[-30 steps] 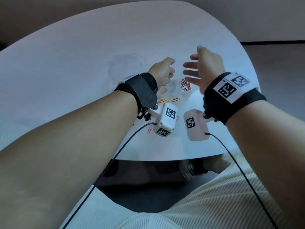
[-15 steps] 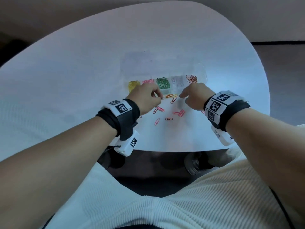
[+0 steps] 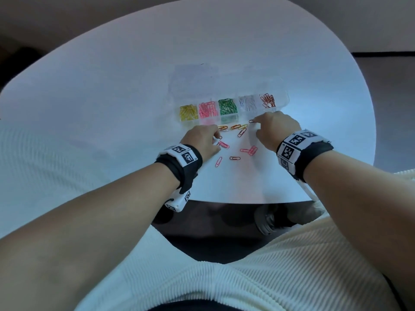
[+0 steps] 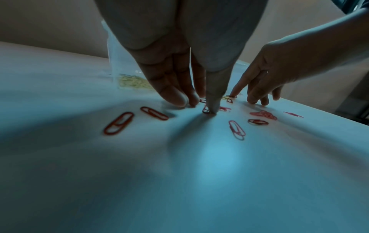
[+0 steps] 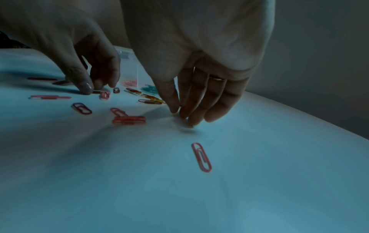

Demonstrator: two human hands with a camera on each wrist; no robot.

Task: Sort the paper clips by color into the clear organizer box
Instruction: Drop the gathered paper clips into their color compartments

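The clear organizer box lies across the table with yellow, pink, green, white and red clips in separate compartments. Loose paper clips, mostly pink, red and orange, are scattered on the table in front of it. My left hand points its fingers down among them, and in the left wrist view its thumb tip presses on a dark red clip. My right hand rests straight fingers on the table, with its index tip on a dark clip near the box front.
The round white table has its near edge just behind my wrists. One pink clip lies apart, close under my right wrist. Two red clips lie left of my left hand. My lap in a white ribbed garment fills the foreground.
Both hands came down from above the box to the loose clips. Since half a second ago the left hand drew slightly toward me and the right index moved toward the box.
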